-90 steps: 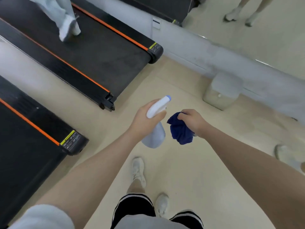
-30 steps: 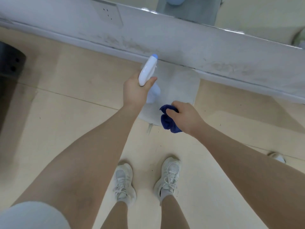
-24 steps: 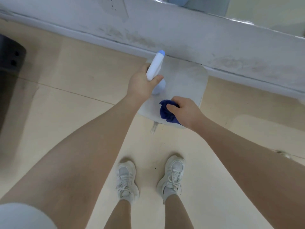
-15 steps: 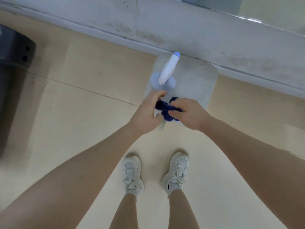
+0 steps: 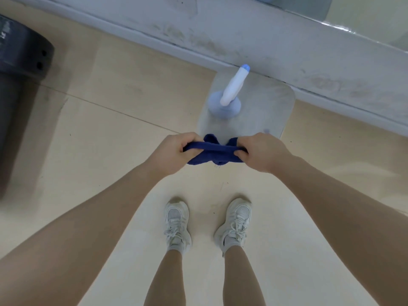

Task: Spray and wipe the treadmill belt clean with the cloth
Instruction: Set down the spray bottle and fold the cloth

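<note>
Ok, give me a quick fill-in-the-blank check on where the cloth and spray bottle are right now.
1. The blue cloth is gripped by ____ hands, the left hand and the right hand.
2. The spray bottle stands ____ on the grey stool, held by no hand.
3. The stool sits against the ____.
4. Only a dark end of the treadmill shows at the frame's ____ edge.

Missing words: both; upright; wall; left
</note>
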A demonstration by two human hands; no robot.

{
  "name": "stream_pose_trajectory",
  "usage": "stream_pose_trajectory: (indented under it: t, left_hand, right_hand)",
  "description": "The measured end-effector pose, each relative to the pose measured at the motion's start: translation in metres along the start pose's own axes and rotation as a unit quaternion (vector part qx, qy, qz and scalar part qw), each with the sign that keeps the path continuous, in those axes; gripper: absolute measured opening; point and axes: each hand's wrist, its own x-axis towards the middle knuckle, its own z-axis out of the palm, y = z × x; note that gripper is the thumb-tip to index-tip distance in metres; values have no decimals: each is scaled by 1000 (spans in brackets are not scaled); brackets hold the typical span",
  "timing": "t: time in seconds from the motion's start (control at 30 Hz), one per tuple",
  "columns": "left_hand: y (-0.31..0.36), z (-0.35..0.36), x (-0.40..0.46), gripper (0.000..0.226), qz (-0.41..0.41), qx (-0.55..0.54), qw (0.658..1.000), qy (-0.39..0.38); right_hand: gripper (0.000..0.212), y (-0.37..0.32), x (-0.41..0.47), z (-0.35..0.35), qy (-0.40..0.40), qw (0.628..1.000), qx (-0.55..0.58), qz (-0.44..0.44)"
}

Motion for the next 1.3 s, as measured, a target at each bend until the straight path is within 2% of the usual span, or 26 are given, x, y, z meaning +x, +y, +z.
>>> stream_pose_trajectory:
  t: [0.07, 0.13, 0.17, 0.2, 0.27, 0.3, 0.33, 0.4, 0.47, 0.57, 0.67, 0.8, 0.87, 0.93, 0.97, 1.07, 1.1, 1.13, 1.17, 1.23, 1.3]
  left_hand:
    - [-5, -6, -8, 23, -16, -27, 999, 21]
    - [-8, -8, -12, 24, -34, -30, 999, 26]
    - [-6, -7, -13, 29, -34, -28, 999, 28]
    - [-3, -4, -13, 34, -24, -25, 999, 31]
    - [2, 6, -11, 42, 5, -8, 998, 65]
    - [4, 11, -9, 42, 12, -7, 996, 88]
    - [5, 17, -7, 41, 4, -26, 995, 101]
    - [5, 27, -5, 32, -32, -120, 989, 86]
    - [3, 36, -7, 21, -52, -184, 979, 76]
    - [4, 46, -13, 22, -46, -231, 970, 60]
    - [7, 52, -18, 36, -6, -153, 987, 41]
    - [17, 58, -13, 46, 38, -57, 992, 102]
    - [28, 60, -9, 40, 32, -54, 989, 132]
    - [36, 60, -5, 28, 34, -40, 990, 133]
    - [40, 58, -4, 25, 40, -16, 992, 122]
    - [58, 55, -2, 24, 56, 82, 993, 70]
    - [67, 56, 1, 23, 54, 106, 991, 64]
    - [78, 58, 6, 22, 47, 121, 989, 66]
    - [89, 60, 13, 21, 39, 130, 988, 75]
    - [112, 63, 28, 19, 55, 120, 985, 116]
    - [130, 63, 42, 19, 107, 91, 978, 154]
  right_hand:
    - [21, -6, 0, 2, -21, 1000, 6, 21]
    - [23, -15, 0, 2, -30, 983, 164, 74]
    - [21, -21, 0, 1, -24, 956, 272, 109]
    - [20, -26, -1, 0, -19, 906, 396, 150]
    - [18, -42, -6, -5, -32, 750, 625, 217]
    - [18, -49, -8, -7, -38, 683, 690, 235]
    - [19, -54, -9, -8, -40, 638, 729, 246]
    - [19, -61, -11, -8, -37, 574, 779, 250]
    - [20, -64, -11, -6, -30, 539, 802, 254]
    - [23, -60, -13, -6, -3, 487, 833, 261]
    - [21, -54, -13, -3, 13, 440, 859, 262]
    - [27, -51, -17, -3, 20, 413, 876, 250]
    - [21, -50, -22, -9, 34, 421, 876, 231]
    - [16, -44, -28, -15, 68, 444, 862, 233]
    - [14, -39, -32, -18, 98, 474, 838, 252]
    - [18, -16, -45, -23, 178, 651, 663, 323]
    - [20, -10, -48, -24, 191, 675, 633, 327]
    - [19, -5, -49, -26, 201, 674, 631, 326]
    - [18, 0, -49, -29, 216, 654, 651, 320]
    - [20, 10, -47, -40, 266, 599, 700, 283]
    - [27, 21, -46, -58, 312, 548, 738, 239]
